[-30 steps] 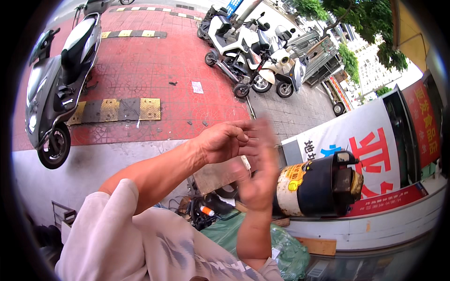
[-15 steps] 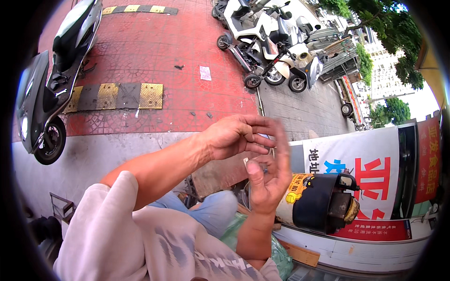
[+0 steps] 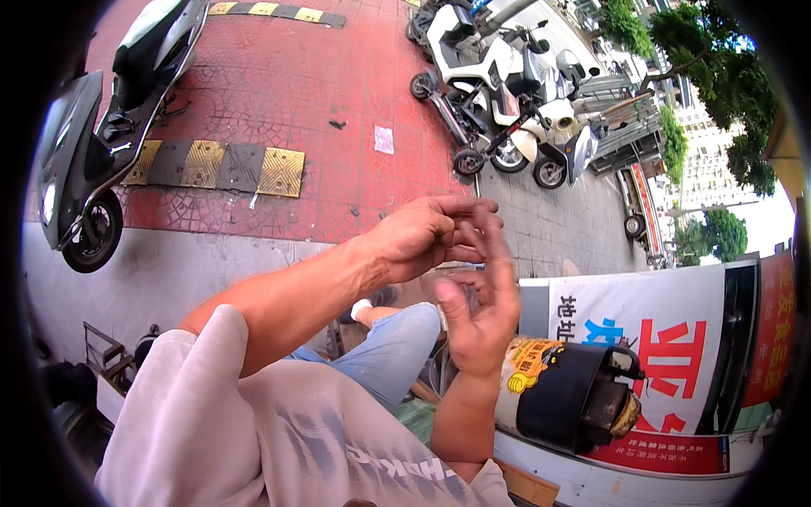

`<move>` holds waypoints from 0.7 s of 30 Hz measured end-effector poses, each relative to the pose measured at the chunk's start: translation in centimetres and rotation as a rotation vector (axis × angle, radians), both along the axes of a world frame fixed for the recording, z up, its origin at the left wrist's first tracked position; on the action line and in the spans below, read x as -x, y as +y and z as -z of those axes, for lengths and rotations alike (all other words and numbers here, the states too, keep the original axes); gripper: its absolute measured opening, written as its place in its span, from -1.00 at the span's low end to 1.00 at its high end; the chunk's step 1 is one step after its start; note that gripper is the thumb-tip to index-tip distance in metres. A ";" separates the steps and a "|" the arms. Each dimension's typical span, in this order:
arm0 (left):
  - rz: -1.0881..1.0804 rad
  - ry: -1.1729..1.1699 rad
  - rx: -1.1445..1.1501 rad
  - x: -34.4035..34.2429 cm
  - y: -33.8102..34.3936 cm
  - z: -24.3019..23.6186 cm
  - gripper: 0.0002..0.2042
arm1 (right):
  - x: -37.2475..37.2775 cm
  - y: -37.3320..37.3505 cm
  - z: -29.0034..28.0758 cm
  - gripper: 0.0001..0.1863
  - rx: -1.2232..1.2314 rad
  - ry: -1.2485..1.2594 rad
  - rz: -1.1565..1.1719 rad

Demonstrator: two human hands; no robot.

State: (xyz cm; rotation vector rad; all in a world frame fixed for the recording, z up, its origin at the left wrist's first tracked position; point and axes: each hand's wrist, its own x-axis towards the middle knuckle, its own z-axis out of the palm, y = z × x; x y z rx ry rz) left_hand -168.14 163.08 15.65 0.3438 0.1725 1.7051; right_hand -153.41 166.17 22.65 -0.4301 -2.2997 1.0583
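My left hand (image 3: 422, 241) is raised at the centre, palm turned inward, with loosely curved, separated fingers and nothing in them. Just below and to its right, my right hand (image 3: 480, 321) is upright and open, its fingers slightly blurred and overlapping the left fingertips in the picture; whether they touch I cannot tell. Behind my right hand lies a black and white cylindrical container (image 3: 583, 389) with a yellow cat sticker and a rusty end. My leg in blue jeans (image 3: 384, 359) shows below my hands, with a white sock beyond the knee.
A dark scooter (image 3: 76, 160) stands at left beside a yellow-and-black ramp (image 3: 203, 165). White scooters (image 3: 448, 38) crowd the upper right on red and grey paving (image 3: 287, 93). A large signboard (image 3: 650, 296) is at right; a metal frame (image 3: 101, 346) sits lower left.
The view has shifted, lowering the signboard and container in the picture. My jeans and sock have come into sight. Both hands stay raised, with fingers moving slightly.
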 end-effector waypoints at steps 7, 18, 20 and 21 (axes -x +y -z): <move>-0.075 -0.037 -0.113 0.3 -0.1 0.1 -0.57 | 1.5 -1.4 -2.1 -0.05 0.097 0.417 -0.011; -0.082 0.028 0.095 0.0 -7.3 -3.2 -0.57 | 2.4 -6.1 0.9 -0.30 -0.395 0.184 -0.191; -0.083 -0.007 0.071 -0.1 -7.9 -4.0 -0.62 | 2.4 -5.9 0.3 -0.28 -0.399 0.206 -0.231; -0.085 -0.037 0.043 -0.2 -8.0 -4.5 -0.66 | 2.1 -5.9 -0.5 -0.28 -0.303 0.196 -0.236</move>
